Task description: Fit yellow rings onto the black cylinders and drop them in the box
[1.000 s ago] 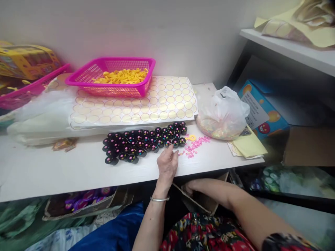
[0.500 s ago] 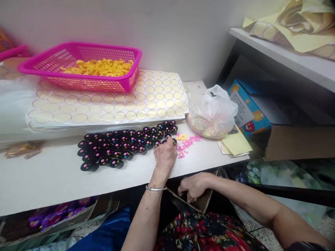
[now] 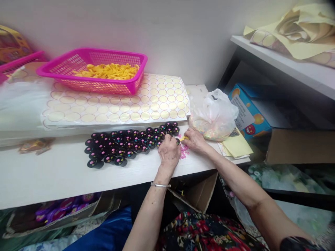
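On the white table, my left hand (image 3: 169,150) is closed at the right end of a group of small black cups (image 3: 113,144). One black cup (image 3: 178,141) shows at its fingertips. My right hand (image 3: 195,140) comes in from the right, its fingers pinching a small yellow piece (image 3: 184,138) that had a ring-shaped end. That piece sits right beside the cup; whether they touch is hidden. Pink beads (image 3: 184,152) lie scattered between and below the two hands. Inside the cups are pink dots and coloured bits.
Behind the cups, a pink basket (image 3: 138,83) of yellow pieces stands on round-sticker sheets (image 3: 157,101). A tied plastic bag (image 3: 213,116) of small bits is at the right, near yellow paper (image 3: 238,143) and a blue box (image 3: 248,111). Below the table edge is an open carton (image 3: 206,193).
My right hand has risen from the carton below the table to the yellow piece beside the beads and taken hold of it. My left hand stays at the cups. The view has shifted slightly.
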`<state>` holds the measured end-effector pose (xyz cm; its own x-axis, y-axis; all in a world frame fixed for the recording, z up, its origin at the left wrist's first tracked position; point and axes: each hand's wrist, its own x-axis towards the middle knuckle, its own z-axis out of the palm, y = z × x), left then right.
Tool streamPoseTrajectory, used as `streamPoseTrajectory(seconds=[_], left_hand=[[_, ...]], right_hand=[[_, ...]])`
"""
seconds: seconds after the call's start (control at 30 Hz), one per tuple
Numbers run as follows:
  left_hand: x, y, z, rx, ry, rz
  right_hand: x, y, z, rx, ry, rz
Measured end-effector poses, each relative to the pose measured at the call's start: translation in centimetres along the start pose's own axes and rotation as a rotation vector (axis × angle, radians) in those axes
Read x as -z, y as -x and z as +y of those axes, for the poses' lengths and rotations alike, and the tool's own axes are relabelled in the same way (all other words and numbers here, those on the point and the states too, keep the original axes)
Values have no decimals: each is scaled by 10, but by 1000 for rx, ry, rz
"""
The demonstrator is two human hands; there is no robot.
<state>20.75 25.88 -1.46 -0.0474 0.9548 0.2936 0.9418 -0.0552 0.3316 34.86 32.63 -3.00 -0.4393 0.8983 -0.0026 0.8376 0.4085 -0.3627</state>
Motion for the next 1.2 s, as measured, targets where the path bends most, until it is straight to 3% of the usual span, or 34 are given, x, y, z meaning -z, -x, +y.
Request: streamPoseTrajectory(seconds=[0.1,0.2,0.27,0.37,0.47,0.6,0.73,0.83,0.97,1.03,1.2], left_hand=[[7,7,-2,-43,110,140],[15,21,-11,-52,246,251],[14,33,-20,-26,352,255],[4,49,-34,80,528,158],[-10,59,-41,270,708,66],[-17,64,-45,442,958,57],[-9,70,-56,502,1180,14],[1,68,-59,598,1346,65],[3,57,-49,681,1306,41],[-1,53,-42,649,1223,-1],[-8,52,-34,612,1095,32]], right_hand=[[2,2,6,-63,-137,53],[8,13,0,-87,-368,197],[12,23,-14,-26,-547,271],[13,38,-43,137,-735,205],[4,47,-66,259,-725,116],[-12,49,-75,316,-574,89],[-20,48,-73,332,-470,75],[-22,46,-71,329,-478,49],[-24,43,-71,276,-591,40],[-24,43,-73,180,-717,45],[-33,48,-77,-100,-1150,4]])
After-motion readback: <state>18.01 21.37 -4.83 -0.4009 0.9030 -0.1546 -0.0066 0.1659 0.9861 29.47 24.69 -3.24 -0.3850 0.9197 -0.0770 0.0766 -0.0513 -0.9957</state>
